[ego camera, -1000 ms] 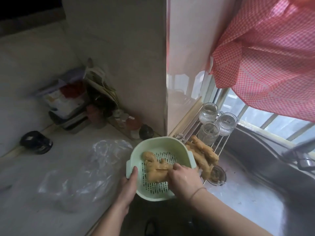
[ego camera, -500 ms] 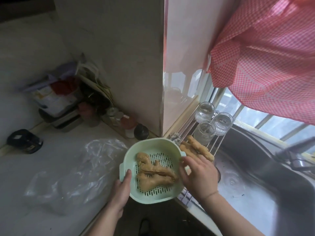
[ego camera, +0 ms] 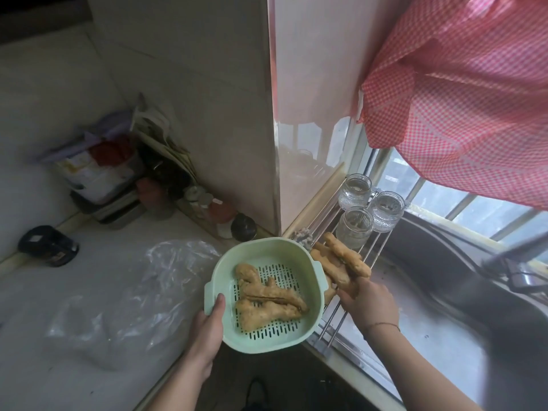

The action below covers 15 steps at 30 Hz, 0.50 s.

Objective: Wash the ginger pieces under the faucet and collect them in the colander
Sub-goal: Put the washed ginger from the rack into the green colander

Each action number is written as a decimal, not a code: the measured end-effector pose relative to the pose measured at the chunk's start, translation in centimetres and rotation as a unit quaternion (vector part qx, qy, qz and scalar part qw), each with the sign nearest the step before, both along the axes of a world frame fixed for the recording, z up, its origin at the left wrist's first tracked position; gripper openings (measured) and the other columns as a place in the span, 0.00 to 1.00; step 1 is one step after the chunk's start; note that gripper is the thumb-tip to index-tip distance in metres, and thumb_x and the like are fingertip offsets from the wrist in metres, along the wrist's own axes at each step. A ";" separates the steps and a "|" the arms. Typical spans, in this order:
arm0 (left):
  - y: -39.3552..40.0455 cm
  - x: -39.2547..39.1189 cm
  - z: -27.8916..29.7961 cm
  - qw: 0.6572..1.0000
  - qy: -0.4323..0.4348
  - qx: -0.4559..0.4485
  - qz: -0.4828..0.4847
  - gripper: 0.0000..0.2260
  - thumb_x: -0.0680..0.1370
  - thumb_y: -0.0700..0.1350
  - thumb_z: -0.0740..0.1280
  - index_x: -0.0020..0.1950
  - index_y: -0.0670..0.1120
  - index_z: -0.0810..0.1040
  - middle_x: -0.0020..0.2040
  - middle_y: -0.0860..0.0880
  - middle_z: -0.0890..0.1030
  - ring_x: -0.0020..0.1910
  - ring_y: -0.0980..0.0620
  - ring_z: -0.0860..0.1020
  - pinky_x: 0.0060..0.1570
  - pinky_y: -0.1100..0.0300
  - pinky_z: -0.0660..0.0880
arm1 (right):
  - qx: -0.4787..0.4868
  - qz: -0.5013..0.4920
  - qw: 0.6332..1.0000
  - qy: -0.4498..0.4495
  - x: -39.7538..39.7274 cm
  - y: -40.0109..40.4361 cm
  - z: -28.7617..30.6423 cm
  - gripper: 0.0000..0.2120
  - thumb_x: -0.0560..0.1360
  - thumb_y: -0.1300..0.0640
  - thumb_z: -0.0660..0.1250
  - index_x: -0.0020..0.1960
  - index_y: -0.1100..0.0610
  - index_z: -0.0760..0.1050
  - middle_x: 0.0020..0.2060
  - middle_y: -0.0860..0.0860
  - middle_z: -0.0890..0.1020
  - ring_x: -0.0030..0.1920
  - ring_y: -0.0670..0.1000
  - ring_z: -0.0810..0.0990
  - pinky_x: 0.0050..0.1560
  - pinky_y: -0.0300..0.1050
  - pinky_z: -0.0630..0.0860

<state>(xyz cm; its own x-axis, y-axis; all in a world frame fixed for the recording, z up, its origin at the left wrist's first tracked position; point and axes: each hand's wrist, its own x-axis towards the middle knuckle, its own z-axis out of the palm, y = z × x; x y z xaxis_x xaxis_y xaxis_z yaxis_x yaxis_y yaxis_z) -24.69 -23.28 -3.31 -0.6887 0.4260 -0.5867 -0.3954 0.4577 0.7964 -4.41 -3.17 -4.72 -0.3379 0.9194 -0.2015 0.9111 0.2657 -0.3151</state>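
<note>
- Nearest us, our left hand [ego camera: 207, 327] grips the green colander [ego camera: 264, 292] by its rim, ginger pieces [ego camera: 267, 301] lying inside.
- Just right, our right hand [ego camera: 367, 304] closes on ginger [ego camera: 341, 262] lying on the wire rack [ego camera: 335, 318].
- Beyond stand glass jars [ego camera: 367, 209]; the faucet [ego camera: 510, 256] is far right.

You are facing a tiled pillar [ego camera: 207, 114] that juts out between two stretches of wall. Left of the pillar runs a pale countertop [ego camera: 98, 292], dim and cluttered at its back edge. Right of the pillar, daylight comes through a barred window [ego camera: 439, 200], half covered by a red checked curtain [ego camera: 462, 99].
</note>
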 end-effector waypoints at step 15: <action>-0.5 -0.5 1.3 1.000 0.023 -0.009 -0.007 0.14 0.82 0.53 0.59 0.49 0.52 0.83 0.46 0.50 0.87 0.50 0.48 0.84 0.55 0.48 0.78 | 0.089 0.093 0.974 0.188 1.3 0.7 3.0 0.07 0.66 0.57 0.75 0.36 0.54 0.77 0.25 0.47 0.77 0.27 0.49 0.75 0.32 0.40 0.75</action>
<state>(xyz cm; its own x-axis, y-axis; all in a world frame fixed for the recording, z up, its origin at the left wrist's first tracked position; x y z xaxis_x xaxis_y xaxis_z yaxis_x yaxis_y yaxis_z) -25.21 -23.82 -2.01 -0.7095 0.4259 -0.5615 -0.3512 0.4771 0.8056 -3.09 -2.46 -1.69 -0.5207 0.8443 0.1264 0.6710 0.4963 -0.5509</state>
